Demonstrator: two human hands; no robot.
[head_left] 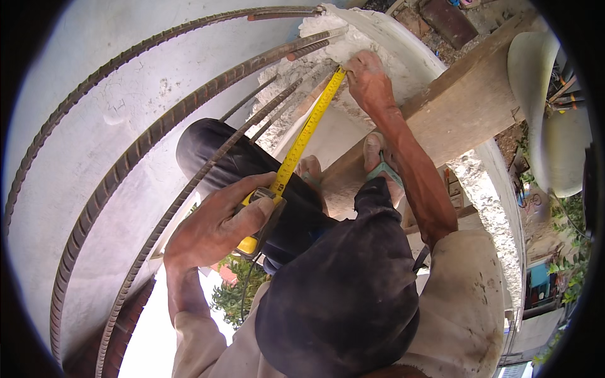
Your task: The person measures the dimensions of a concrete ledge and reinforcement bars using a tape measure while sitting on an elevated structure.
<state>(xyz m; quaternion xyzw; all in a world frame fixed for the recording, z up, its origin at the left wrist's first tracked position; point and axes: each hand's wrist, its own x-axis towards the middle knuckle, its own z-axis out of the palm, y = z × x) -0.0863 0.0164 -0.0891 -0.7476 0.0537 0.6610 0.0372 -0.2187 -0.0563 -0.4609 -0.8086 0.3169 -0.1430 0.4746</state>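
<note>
My left hand (pixel 217 217) is closed round the case of a yellow and black tape measure (pixel 250 244), the thumb lying on its front. From the case the yellow blade (pixel 310 129) runs out straight, up and to the right. At its far end my right hand (pixel 368 72) pinches the tip against rough, broken concrete (pixel 362 41). Beside the blade, several ribbed steel rebars (pixel 189 97) stick out of that concrete and bend toward the lower left. The hook at the blade's tip is hidden by my fingers.
My feet in green flip-flops (pixel 382 165) rest on a wooden plank (pixel 466 88). A pale wall (pixel 126 94) rises behind the rebars at left. To the right are a chipped concrete edge (pixel 482 195) and a whitish curved object (pixel 535 94). Leafy plants (pixel 234 293) show far below.
</note>
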